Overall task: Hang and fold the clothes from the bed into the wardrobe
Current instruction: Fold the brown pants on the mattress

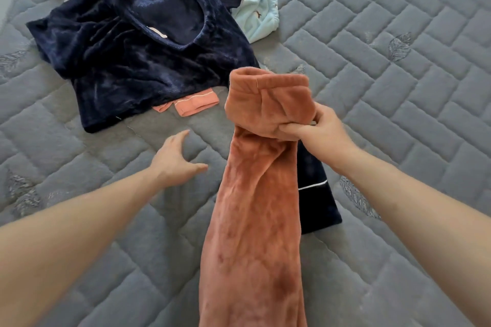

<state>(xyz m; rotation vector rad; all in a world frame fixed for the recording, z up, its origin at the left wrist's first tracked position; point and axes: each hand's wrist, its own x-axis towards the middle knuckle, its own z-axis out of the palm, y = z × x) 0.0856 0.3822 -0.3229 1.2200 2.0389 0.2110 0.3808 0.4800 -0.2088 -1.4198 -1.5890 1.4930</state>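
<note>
— Gripping comes from one side only: your left hand (174, 160) hangs spread and empty over the mattress (385, 66) at centre left, while your right hand (322, 131), right of centre, is pinched shut on the rust fleece trousers (255, 207) just below the folded-over top.

— Where should the trousers go?

— They hang from that pinch down the middle of the frame to the bottom edge. Judging by the task, you are about to fold them, so bring your left hand to the opposite edge of the top, pull it flat, and lay the length on the bare quilting at lower left.

— What's in the way?

— From the left: the navy fleece pile (127, 61) fills the upper left, with a pink garment (196, 106) poking out under its lower edge. A pale blue piece (256, 14) lies at upper centre. A dark item with a white stripe (316, 194) sits just behind the trousers; keep the fold off it.
</note>
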